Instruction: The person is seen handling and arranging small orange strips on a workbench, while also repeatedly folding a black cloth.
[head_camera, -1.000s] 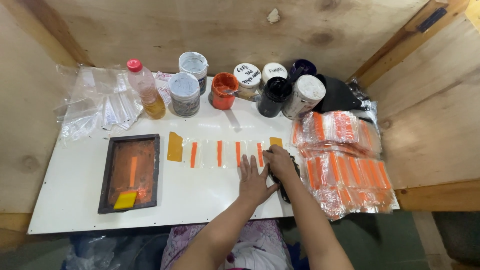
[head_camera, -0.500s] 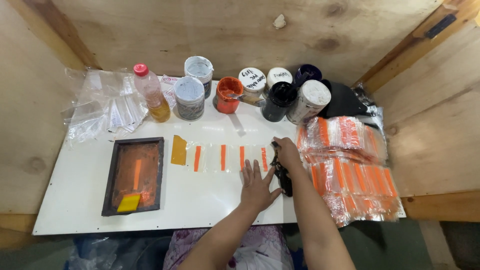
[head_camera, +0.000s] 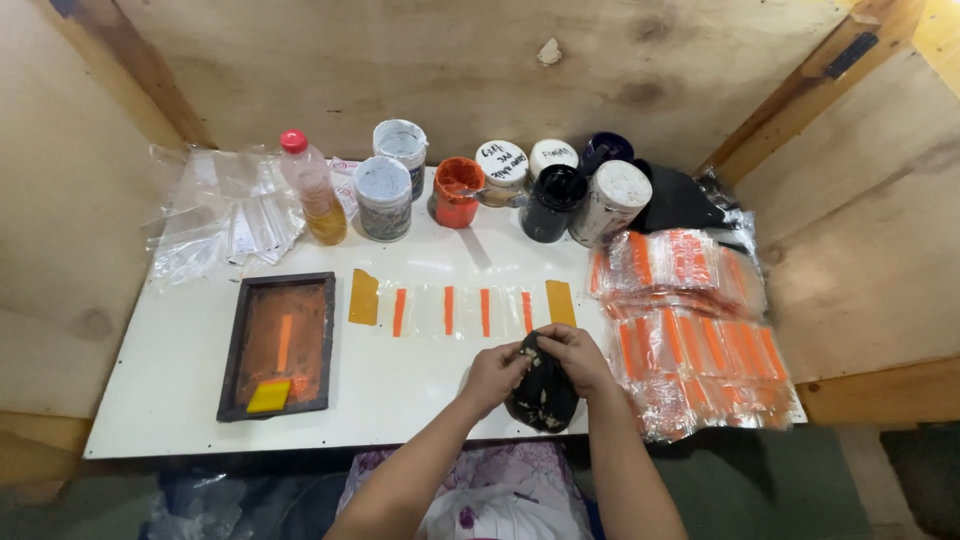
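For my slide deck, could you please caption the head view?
Both hands, left and right, grip a dark stained rag over a white table beside orange-striped clear bags.

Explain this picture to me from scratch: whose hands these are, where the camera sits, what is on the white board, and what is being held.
The camera is worn on a person's head and looks down, so the two bare arms at the bottom are that person's own. The left hand and right hand meet on a dark stained rag, both gripping it. They work over a white board set among plywood walls. On it lie a dark framed screen smeared orange, a row of clear strips with orange bars, paint pots along the back, a bottle with a red cap, and stacks of orange-printed clear bags at the right.
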